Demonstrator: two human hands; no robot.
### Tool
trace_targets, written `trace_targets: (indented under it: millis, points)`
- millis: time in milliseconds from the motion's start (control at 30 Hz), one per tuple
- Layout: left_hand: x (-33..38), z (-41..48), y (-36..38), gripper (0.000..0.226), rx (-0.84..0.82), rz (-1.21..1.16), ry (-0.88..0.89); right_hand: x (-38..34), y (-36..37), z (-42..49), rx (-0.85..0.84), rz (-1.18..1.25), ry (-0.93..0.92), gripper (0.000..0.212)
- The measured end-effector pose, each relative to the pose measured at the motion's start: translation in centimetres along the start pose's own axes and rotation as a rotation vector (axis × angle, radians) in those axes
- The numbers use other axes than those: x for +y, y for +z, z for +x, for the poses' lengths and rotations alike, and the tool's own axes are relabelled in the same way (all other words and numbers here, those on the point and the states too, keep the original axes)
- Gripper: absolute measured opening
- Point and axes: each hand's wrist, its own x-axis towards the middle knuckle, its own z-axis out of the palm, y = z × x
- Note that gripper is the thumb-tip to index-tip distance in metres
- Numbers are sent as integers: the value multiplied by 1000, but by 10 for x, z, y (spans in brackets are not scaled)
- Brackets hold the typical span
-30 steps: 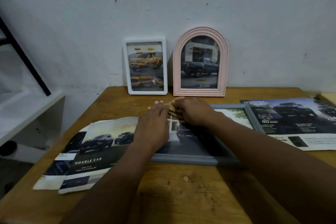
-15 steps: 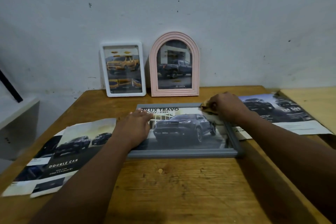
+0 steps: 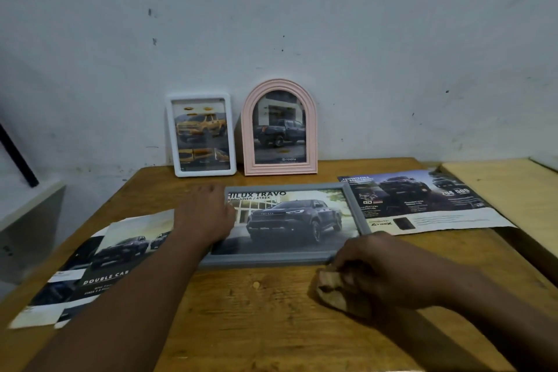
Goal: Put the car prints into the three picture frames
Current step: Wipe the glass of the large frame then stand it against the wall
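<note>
**Right grip on a cloth, left grip flat on the grey frame**

The right hand is clenched round a crumpled brown cloth, nearest at 5 o'clock on the wooden surface, just off the near right corner of the grey frame. The left hand, at 9 o'clock of that frame, lies flat with fingers released, pressing its left edge. The frame lies face up mid-surface with a dark truck print inside. Loose brochure pages lie at 8 o'clock and 2 o'clock. Farthest, at 12 o'clock, the white frame and pink arched frame lean filled against the wall.

The grey frame looks stiff, light, with a breakable, smear-prone front: best lifted by both short edges.
</note>
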Motion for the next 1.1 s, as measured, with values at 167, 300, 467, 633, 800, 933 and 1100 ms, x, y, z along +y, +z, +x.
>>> trace_targets:
  millis: [167, 300, 467, 633, 800, 933, 1100]
  points:
    - [-1, -11, -12, 39, -114, -7, -90, -4, 1, 15, 113, 149, 50, 19]
    - [6, -16, -13, 29, -174, -72, -152, 30, -3, 51, 371, 46, 376, 47]
    - [15, -14, -12, 30, -172, -132, -196, 45, 2, 88, 328, 130, 574, 61]
    - [14, -12, -13, 32, -178, -194, -233, 50, 9, 104, 353, 60, 734, 76]
    - [16, -13, -13, 23, -156, -288, -247, 56, 11, 106, 380, 186, 722, 62]
    - [15, -13, -15, 30, -115, -405, -277, 57, 2, 104, 486, 382, 733, 58]
    - [24, -12, -27, 47, 72, -622, -261, 49, -22, 91, 731, 511, 621, 53]
